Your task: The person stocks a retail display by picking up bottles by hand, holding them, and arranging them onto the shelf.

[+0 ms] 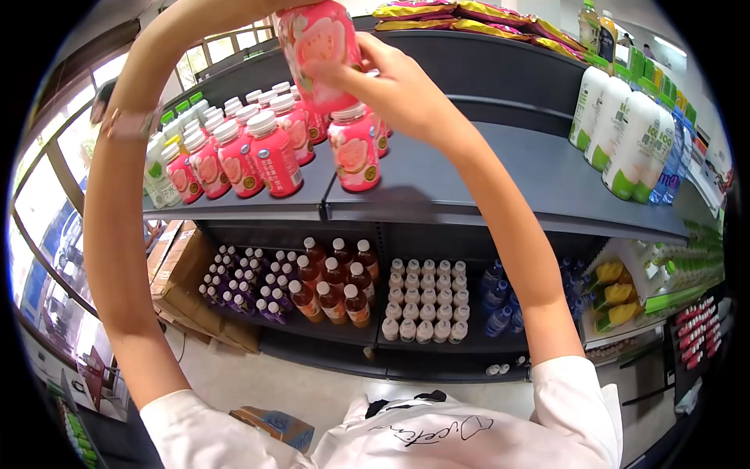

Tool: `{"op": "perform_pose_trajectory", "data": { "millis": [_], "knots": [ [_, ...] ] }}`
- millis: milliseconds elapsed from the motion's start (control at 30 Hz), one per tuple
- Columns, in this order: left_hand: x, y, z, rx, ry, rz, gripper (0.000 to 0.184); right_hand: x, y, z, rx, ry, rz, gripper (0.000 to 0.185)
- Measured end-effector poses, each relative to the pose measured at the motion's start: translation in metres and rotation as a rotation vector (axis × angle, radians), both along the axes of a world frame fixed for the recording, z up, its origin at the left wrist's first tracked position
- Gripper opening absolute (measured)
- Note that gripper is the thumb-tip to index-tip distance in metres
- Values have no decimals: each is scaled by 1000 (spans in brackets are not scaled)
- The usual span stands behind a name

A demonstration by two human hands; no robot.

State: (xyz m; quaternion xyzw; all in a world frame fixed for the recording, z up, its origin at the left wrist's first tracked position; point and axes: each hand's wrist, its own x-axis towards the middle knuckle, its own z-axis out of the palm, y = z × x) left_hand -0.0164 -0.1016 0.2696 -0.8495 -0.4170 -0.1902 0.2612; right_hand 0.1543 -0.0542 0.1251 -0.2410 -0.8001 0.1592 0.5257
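Observation:
My right hand is closed round a pink bottle with a fruit picture on its label, lifted above the shelf at the top of the view. The upper end of this bottle is cut off by the frame. My left hand reaches over to the bottle's top from the left; its fingers lie beyond the frame edge. Below, a single pink bottle with a white cap stands at the front of the dark shelf. Several matching pink bottles stand in rows to its left.
White coconut-drink bottles stand at the shelf's right end. Bagged goods lie on top behind. Lower down are amber bottles, small white bottles and purple bottles. Cardboard boxes are at the left.

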Motion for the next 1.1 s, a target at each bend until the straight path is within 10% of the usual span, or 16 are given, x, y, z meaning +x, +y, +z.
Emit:
{"op": "perform_pose_trajectory", "data": {
  "millis": [300,1100],
  "knots": [
    [-52,151,1,4,67,-74,52,0,80,15,-70,-543,-397,57],
    [-9,239,-89,-462,150,29,50,1,92,2,-356,-553,-259,58]
  ]
}}
